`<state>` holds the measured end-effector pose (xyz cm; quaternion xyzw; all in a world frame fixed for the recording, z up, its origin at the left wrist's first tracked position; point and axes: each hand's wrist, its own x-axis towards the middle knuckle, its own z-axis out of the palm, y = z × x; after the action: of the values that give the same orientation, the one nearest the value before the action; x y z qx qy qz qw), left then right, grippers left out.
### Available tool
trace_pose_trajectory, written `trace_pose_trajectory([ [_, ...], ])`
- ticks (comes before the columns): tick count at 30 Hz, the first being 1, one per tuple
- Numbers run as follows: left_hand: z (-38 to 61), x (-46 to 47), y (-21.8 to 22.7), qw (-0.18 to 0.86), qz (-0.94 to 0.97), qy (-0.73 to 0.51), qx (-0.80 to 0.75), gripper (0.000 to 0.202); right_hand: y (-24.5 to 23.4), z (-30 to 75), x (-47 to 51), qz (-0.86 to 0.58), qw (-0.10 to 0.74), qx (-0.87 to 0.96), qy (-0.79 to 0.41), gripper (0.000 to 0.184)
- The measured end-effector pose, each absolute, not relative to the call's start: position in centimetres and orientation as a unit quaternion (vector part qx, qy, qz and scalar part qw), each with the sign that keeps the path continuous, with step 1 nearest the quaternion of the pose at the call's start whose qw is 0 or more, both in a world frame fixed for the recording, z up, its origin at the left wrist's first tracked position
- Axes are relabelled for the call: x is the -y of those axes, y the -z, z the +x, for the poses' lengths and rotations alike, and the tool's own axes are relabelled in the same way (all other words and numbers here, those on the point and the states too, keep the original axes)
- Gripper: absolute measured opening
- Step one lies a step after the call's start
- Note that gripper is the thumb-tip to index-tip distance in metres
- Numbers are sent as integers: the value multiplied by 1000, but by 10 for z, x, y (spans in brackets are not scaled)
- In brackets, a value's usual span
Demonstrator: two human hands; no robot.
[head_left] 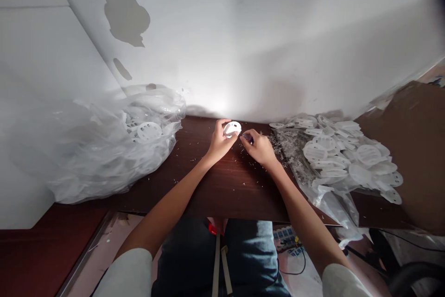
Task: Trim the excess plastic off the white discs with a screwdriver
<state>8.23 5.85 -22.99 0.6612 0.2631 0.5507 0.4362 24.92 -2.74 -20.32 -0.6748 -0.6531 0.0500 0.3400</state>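
Disc [232, 127], white and pierced with small openings, sits in the left hand [221, 141], pinched at its edge near the far side of the dark brown surface [222, 197]. Just beside it, the right hand [259, 147] is curled around a small purplish object [248, 138] (mostly covered, so I cannot tell what it is). Pale scraps [280, 151] lie thick near the right wrist and thinly scattered elsewhere. To the left stands a bulging clear bag [139, 172], with more slotted white pieces [149, 131] showing inside. To the right, a heap of flat white parts [347, 148] rests on crumpled plastic [332, 204], beside a brown cardboard box [413, 144]. Behind rises a white wall [208, 33] with grey patches [127, 16].
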Motion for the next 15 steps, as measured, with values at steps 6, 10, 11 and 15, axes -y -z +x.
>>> trace_pose_trajectory([
  [6,83,-56,230,378,693,-545,-281,46,197,244,31,-654,329,678,-63,29],
  [10,82,-55,228,366,698,-544,-287,43,197,243,31,-657,344,668,-60,30],
  [11,82,-55,228,364,699,-543,-289,43,198,243,31,-658,346,666,-59,29],
  [15,82,-55,228,356,703,-541,-296,42,198,244,30,-656,348,667,-58,29],
])
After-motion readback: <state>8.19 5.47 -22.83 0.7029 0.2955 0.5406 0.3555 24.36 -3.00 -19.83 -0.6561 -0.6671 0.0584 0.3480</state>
